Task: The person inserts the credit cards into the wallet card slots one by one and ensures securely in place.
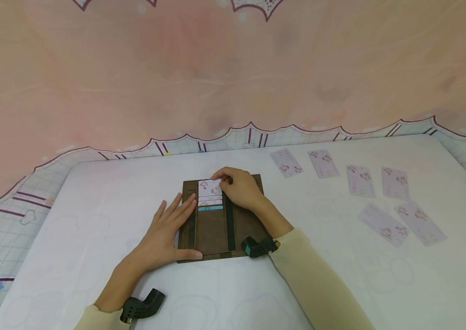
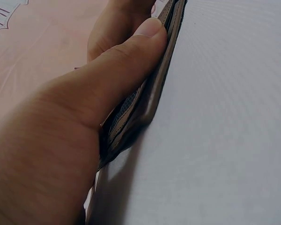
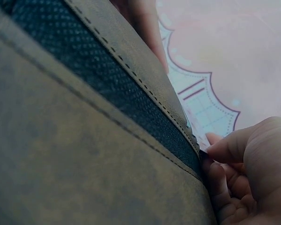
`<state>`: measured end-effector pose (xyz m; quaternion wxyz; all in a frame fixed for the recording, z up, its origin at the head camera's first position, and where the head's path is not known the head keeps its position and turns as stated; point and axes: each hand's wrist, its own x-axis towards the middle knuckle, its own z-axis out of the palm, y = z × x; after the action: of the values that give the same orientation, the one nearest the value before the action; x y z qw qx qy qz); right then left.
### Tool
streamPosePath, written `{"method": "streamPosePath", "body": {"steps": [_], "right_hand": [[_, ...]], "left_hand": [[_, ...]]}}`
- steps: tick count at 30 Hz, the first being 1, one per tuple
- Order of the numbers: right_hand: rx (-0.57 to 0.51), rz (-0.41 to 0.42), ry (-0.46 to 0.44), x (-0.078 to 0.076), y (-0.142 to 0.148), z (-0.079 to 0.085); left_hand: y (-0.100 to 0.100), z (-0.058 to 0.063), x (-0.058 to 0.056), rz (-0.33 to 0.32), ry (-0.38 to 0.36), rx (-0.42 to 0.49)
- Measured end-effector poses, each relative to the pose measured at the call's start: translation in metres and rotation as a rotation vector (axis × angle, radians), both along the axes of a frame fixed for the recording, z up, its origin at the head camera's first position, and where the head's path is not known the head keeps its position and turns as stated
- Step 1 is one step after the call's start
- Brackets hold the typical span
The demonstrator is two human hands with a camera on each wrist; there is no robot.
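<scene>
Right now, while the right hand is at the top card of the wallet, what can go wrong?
The top card could bend or snag: the right hand works at its upper corner, close above the lower cards.

The wallet might slide on the table if the left hand, resting on its left side, lifts.

The black device on the right wrist may brush the wallet's right half.

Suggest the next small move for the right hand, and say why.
Probably ease the top card further down into the wallet: more of it shows than of the cards below it, the right hand pinches its upper corner, and the left hand rests on the wallet, which should steady it.
</scene>
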<state>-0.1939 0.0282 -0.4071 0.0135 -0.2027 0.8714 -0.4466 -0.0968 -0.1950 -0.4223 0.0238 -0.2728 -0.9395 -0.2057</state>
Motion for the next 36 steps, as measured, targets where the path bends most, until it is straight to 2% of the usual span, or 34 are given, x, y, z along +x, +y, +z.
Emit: {"method": "streamPosePath", "body": {"steps": [24, 36], "right_hand": [[0.011, 0.025, 0.018, 0.0007, 0.0006, -0.0007], [0.028, 0.026, 0.030, 0.0014, 0.0003, 0.0005]], "left_hand": [[0.0001, 0.0013, 0.0005, 0.000, 0.011, 0.001], [0.0004, 0.0021, 0.0005, 0.005, -0.013, -0.008]]}}
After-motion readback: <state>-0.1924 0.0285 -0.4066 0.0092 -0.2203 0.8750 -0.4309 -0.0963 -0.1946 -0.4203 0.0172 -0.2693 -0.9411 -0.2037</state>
